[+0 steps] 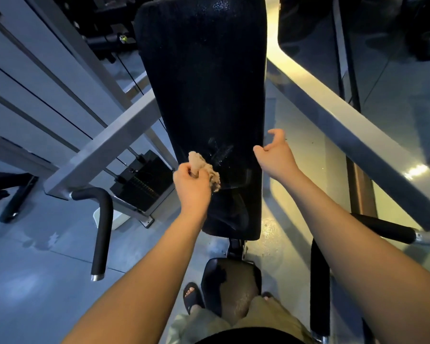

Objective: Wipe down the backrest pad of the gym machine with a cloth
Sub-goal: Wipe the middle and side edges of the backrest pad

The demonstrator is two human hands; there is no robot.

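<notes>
Left hand (191, 187) extended, fingers clamped on crumpled cloth (206, 170) against lower backrest pad (204, 83). Right hand (273, 150) extended at pad edge, fingers loosely curled, holding nothing.

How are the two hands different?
The left hand grips a crumpled cloth, while the right hand holds nothing. The left hand's fingers are curled tight, and the right hand's curl loosely. The left hand is low on the left side of the backrest pad, and the right hand is by its right edge. Both are bare and reach forward.
</notes>
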